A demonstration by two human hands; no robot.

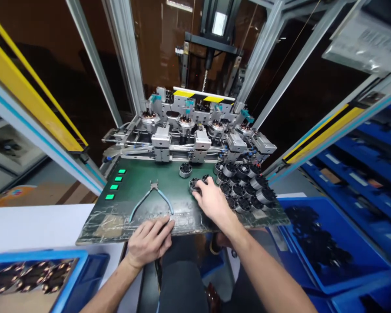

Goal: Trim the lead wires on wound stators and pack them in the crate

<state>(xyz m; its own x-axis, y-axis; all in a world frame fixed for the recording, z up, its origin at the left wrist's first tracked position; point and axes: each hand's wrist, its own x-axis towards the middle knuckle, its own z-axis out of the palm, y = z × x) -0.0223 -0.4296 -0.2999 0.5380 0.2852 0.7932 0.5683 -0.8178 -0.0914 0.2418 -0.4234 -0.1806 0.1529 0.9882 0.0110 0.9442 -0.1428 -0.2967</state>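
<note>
My right hand (211,201) reaches onto the green work mat (137,182), its fingers curled over a small black round motor part (194,184). A cluster of several similar round parts (244,187) lies just to its right. One more round part (185,170) stands alone farther back. My left hand (149,240) rests flat at the mat's near edge, fingers stretched out, holding nothing. Teal-handled pliers (151,198) lie on the mat just beyond it.
A metal fixture (195,130) with several copper-wound stators stands behind the mat. Green lit buttons (115,184) line the mat's left side. A blue bin (313,243) of dark parts sits at the right, a blue tray (35,274) of wound parts at the lower left.
</note>
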